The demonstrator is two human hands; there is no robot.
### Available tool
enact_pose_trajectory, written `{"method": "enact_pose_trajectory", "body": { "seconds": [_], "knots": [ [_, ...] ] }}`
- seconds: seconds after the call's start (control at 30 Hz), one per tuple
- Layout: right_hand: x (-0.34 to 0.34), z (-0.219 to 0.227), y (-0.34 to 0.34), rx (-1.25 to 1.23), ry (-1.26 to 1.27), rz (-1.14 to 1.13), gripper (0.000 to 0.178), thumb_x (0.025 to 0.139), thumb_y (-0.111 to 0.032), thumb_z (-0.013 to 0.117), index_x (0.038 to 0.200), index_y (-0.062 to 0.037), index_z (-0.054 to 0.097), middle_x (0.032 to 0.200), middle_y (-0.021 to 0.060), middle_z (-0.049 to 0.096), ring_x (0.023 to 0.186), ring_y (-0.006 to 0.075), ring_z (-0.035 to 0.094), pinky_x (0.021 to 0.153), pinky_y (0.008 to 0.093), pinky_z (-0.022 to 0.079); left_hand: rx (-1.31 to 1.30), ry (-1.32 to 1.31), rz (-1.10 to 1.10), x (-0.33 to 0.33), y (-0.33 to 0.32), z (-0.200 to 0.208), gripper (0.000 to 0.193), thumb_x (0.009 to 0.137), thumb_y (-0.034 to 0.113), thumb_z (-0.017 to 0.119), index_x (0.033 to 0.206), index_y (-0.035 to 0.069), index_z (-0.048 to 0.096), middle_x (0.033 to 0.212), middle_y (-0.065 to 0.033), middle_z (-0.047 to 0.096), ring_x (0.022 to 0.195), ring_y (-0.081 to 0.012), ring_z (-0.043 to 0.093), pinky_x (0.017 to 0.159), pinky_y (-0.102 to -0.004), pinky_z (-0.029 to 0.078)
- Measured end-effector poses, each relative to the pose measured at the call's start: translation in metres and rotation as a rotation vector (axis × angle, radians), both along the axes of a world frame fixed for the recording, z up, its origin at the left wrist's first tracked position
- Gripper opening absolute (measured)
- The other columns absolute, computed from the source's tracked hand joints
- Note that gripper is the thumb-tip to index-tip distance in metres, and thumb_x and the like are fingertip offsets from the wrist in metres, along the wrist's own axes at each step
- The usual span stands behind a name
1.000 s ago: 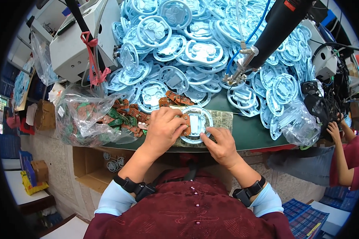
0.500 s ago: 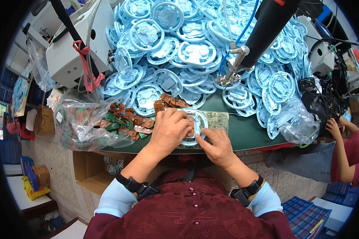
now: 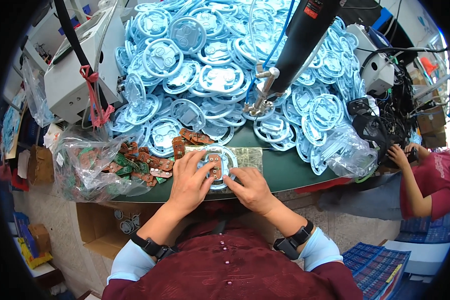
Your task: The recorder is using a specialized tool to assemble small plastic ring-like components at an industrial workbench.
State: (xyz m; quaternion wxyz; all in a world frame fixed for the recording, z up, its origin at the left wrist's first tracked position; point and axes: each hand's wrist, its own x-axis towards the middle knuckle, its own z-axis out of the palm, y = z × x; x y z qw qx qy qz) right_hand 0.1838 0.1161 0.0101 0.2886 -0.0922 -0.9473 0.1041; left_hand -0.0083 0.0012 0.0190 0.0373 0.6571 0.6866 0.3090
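Note:
A pale blue plastic wheel-shaped part lies on a taped patch at the bench's near edge. Inside its ring sits a small brown circuit board. My left hand has its fingers stretched and spread over the ring's left side, the index fingertip at the board's edge and the thumb lower down. On the right rim, my right hand pinches with thumb and index finger, the other fingers curled. Loose brown and green circuit boards are heaped left of my left hand, partly in a clear plastic bag.
A big pile of blue wheel-shaped parts covers the back of the green bench. A black tool with a metal fitting hangs over it. Grey boxes stand at the left and right. At right, another person's hand handles dark cables.
The whole view has shifted, so the bench appears further left and lower. My left fingers have loosened and spread, uncovering more of the brown board in the ring. My right hand stays at the rim.

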Motion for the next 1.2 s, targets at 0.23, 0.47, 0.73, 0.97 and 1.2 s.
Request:
{"method": "enact_pose_trajectory", "body": {
  "seconds": [0.23,0.47,0.73,0.97,1.2],
  "knots": [
    [0.044,0.011,0.042,-0.048,0.016,-0.316,0.028,0.078,-0.003,0.070,0.105,-0.0043,0.064,0.095,0.0106,0.063,0.082,0.0290,0.062,0.071,0.0393,0.049,-0.089,-0.084,-0.005,-0.003,0.008,0.005,0.041,0.075,0.014,0.078,0.115,0.015,0.066,0.141,-0.0151,0.050,0.136,-0.0363,0.041,0.107,-0.0538,0.029],
    [0.118,0.036,0.085,0.182,-0.189,-0.725,0.009,0.080,-0.004,0.061,0.078,-0.0069,0.053,0.075,0.0113,0.055,0.071,0.0308,0.060,0.061,0.0415,0.050,-0.123,-0.140,-0.003,-0.008,0.004,0.009,0.044,0.074,0.008,0.079,0.115,0.013,0.065,0.143,-0.0143,0.049,0.138,-0.0360,0.040,0.110,-0.0540,0.026],
    [0.213,0.021,0.172,0.399,-0.552,-0.678,0.016,0.081,-0.007,0.059,0.095,-0.0084,0.067,0.085,0.0098,0.063,0.079,0.0285,0.066,0.065,0.0409,0.053,-0.088,-0.119,-0.034,-0.010,0.009,0.001,0.037,0.079,0.016,0.078,0.113,0.016,0.064,0.144,-0.0127,0.049,0.138,-0.0348,0.039,0.108,-0.0576,0.027],
    [0.215,0.030,0.176,0.466,-0.665,-0.523,0.007,0.078,-0.009,0.059,0.085,-0.0102,0.061,0.084,0.0075,0.058,0.085,0.0272,0.064,0.069,0.0397,0.053,-0.125,-0.088,-0.058,-0.012,0.005,0.004,0.035,0.084,0.017,0.074,0.116,0.016,0.062,0.146,-0.0104,0.046,0.141,-0.0344,0.035,0.106,-0.0612,0.028],
    [0.205,0.051,0.170,0.448,-0.689,-0.460,0.008,0.077,-0.008,0.059,0.084,-0.0079,0.061,0.085,0.0075,0.058,0.087,0.0270,0.061,0.074,0.0405,0.052,-0.123,-0.022,-0.104,-0.021,0.003,0.010,0.037,0.082,0.014,0.075,0.117,0.013,0.064,0.147,-0.0144,0.045,0.140,-0.0375,0.036,0.107,-0.0536,0.030]
  ]
}}
